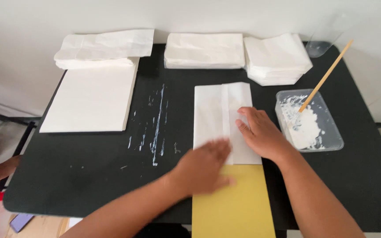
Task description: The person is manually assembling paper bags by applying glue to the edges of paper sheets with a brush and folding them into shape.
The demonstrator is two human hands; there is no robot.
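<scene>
Right hand (261, 134) lay flat, fingers extended, palm down on the folded white paper (214, 114), gripping nothing. Left hand (206, 165) was blurred, also flat and open, pressing the paper's lower edge where it met the yellow sheet (234, 207). The paper sat mid-surface, a folded seam running top to bottom near its centre, its lower end overlapping the yellow sheet, which overhung the near edge of the black surface (80, 172).

Just right of the right hand: a clear rectangular tub of white paste (309, 121), with a wooden stick (327, 75) leaning out toward the back right. A clear cup (325, 39) stood at the back right corner.

Along the back edge: three stacks of folded white paper, left (104, 48), middle (204, 50), right (276, 59). A large flat white sheet stack (91, 99) sat front of the left one.

Dried white paste streaks (157, 119) marked the open strip between the sheet stack and the paper. The left front of the surface was bare black.
</scene>
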